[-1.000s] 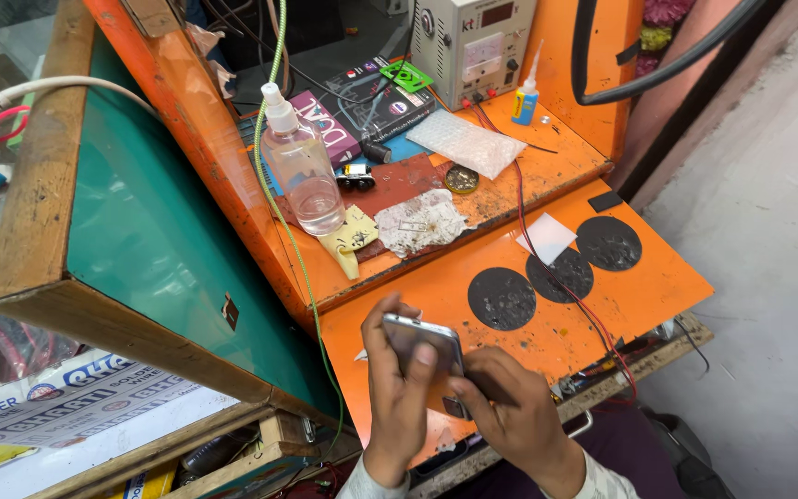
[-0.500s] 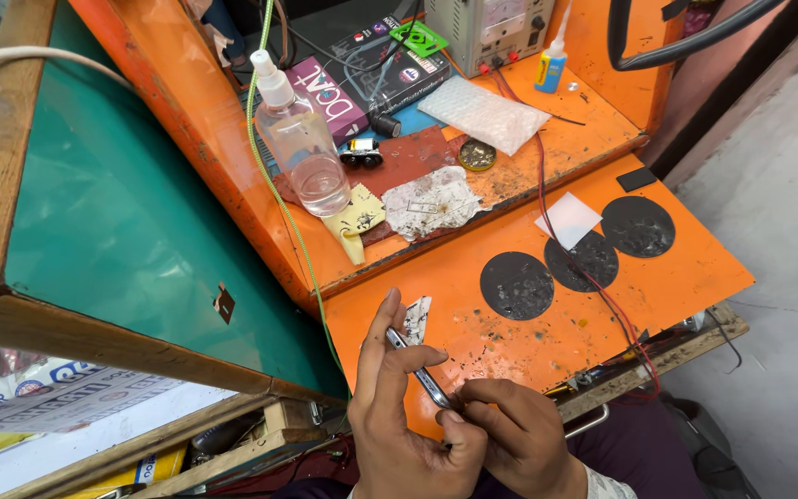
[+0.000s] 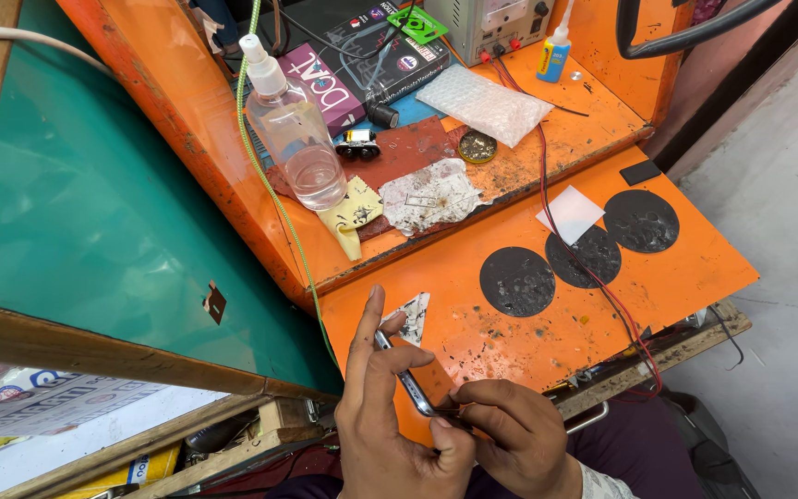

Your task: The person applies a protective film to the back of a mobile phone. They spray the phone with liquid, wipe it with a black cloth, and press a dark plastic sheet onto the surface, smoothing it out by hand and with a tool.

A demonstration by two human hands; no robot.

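Your left hand [image 3: 390, 416] grips a phone [image 3: 408, 383] edge-on, fingers clamped along it; your right hand [image 3: 510, 434] pinches its lower end. Beyond lie the orange table [image 3: 685, 268], black discs [image 3: 517, 281] and a clear bottle [image 3: 299, 148].

Thing: I see a thin mobile phone [image 3: 405, 379], edge-on to me, dark with a silvery rim.
Pose: tilted, upper end pointing away from me.
Place: over the near edge of the orange work shelf [image 3: 695, 268], just below a small triangular scrap.
Hold: pinched between both hands.
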